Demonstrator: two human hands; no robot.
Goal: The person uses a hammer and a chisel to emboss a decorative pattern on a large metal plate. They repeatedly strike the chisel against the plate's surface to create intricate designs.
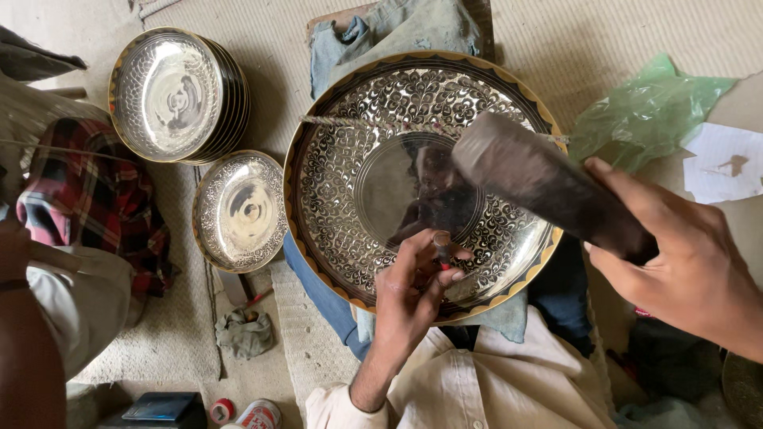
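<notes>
A big shiny plate (350, 159) with a gold rim fills the middle of the frame. The left hand (409, 290) pinches a small metal punch (442, 245) against the plate's lower part. The right hand (683, 254) holds a dark mallet (540, 179) tight above it. Smaller plates (171, 91) sit upper left, well apart.

Big plate (350, 159) on lap; plate stack (171, 91) left, bag (648, 107) right.

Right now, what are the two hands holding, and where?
Left hand pinches a small chisel by its shaft; right hand grips a dark wooden mallet by its near end.
</notes>
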